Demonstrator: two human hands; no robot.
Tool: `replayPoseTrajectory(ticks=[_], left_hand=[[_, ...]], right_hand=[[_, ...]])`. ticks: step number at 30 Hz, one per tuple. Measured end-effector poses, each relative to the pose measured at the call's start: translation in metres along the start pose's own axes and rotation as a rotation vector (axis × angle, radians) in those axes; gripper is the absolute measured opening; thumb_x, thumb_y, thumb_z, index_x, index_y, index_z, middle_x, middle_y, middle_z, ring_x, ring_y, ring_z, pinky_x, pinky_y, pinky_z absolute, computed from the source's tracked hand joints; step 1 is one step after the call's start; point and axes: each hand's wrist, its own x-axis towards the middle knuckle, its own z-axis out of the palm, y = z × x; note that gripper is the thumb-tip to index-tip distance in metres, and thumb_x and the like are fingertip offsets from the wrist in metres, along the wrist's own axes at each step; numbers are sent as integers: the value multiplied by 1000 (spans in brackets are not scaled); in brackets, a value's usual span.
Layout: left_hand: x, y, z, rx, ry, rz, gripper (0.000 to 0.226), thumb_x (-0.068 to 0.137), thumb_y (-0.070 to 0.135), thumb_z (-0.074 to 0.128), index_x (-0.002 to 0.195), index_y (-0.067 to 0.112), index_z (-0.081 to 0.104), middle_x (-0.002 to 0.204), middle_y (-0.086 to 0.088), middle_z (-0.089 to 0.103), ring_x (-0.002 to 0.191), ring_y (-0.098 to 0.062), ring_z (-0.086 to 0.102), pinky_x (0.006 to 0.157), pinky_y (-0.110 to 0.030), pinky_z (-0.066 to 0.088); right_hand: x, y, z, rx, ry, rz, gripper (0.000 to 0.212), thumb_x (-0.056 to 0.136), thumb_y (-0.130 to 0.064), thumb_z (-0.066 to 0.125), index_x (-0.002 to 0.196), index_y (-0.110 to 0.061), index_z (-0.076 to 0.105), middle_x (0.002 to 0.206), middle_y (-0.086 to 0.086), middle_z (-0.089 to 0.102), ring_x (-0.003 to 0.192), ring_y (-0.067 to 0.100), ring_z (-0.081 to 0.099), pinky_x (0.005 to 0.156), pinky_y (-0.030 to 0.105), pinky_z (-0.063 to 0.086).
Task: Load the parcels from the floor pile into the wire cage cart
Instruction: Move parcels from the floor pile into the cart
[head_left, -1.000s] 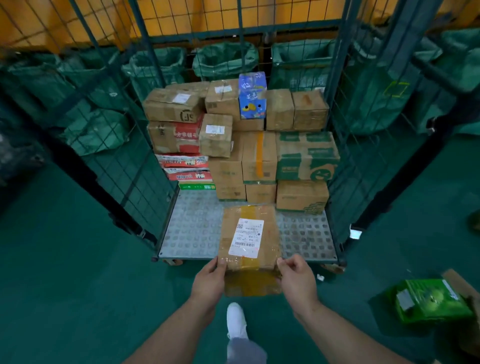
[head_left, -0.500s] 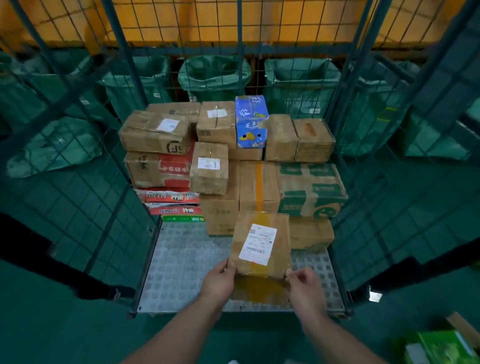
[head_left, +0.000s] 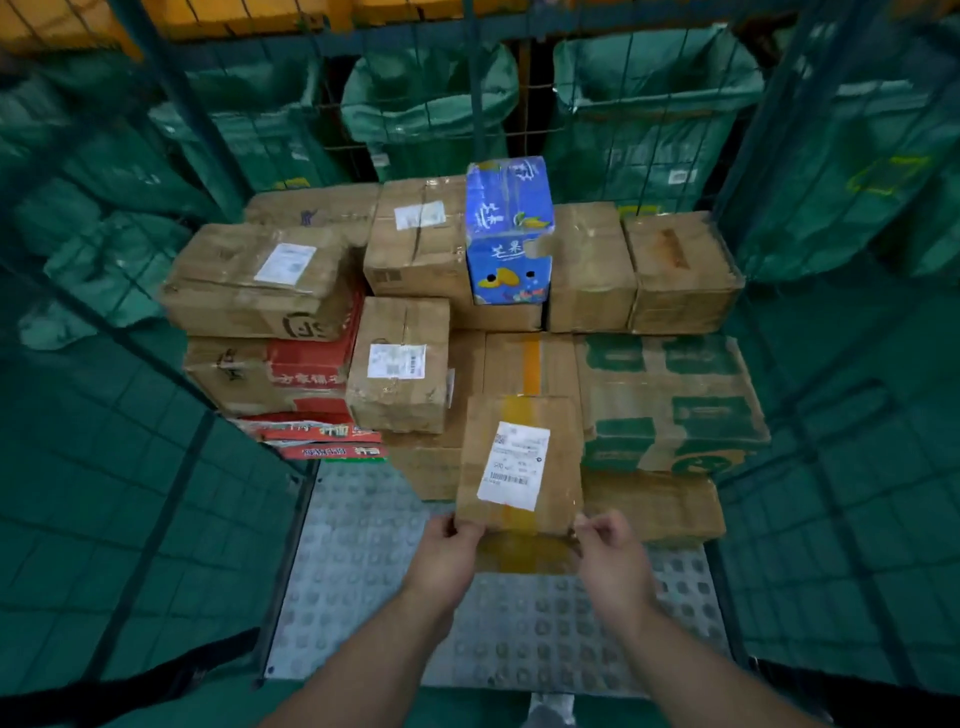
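Green sacks (head_left: 431, 98) hang behind the wire mesh at twelve o'clock, with a yellow wall above them; the floor outside is green. The wire cage cart (head_left: 218, 150) stands open toward the viewer, its studded metal deck (head_left: 374, 566) bare across the front half.

Loading is well under way. The rear half of the deck carries a stack several tiers high: brown cartons, a blue printed box (head_left: 509, 228) on top at twelve o'clock, a green-printed carton (head_left: 670, 405) at two o'clock, red flat packs (head_left: 322, 441) low at ten o'clock.

One parcel (head_left: 519, 462) is in hand — a brown carton with a white label and yellow tape, held over the deck just in front of the stack. The left hand (head_left: 447, 556) and right hand (head_left: 613, 561) pinch its near corners, fingers closed on the cardboard. Whether its far edge already rests on the box behind cannot be told; the view is soft there.

Judgement: this parcel is at the point of placement, not yet released. The floor pile is out of view — the remaining count is unknown. Free deck space remains at the front.
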Motion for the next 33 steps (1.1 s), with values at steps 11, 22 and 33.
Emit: replayPoseTrajectory(ticks=[11,22,33], left_hand=[[133,96,42,-189,-90,-95,60,92,34,66,145,41,40,124,6,66,108,-18,64,84,-36,57],[196,77,56,-165,-105,-421,45,101,55,52,130,21,49,117,-10,67,96,-31,70,83,-44,59],[288,96,65,-432,188,-265,39,88,43,67,115,15,72,104,-3,77,96,-23,71,83,-30,56]], right_hand=[[122,-57,60,172,140,0,32,100,-20,64,74,-7,50,69,7,58,69,26,55,59,33,39],[191,-43,93,231,160,310,38,98,-37,59,130,-18,50,103,8,73,87,26,71,77,36,56],[288,-109,81,-107,-30,112,23,105,-56,39,111,-42,57,98,-3,71,92,20,69,88,45,58]])
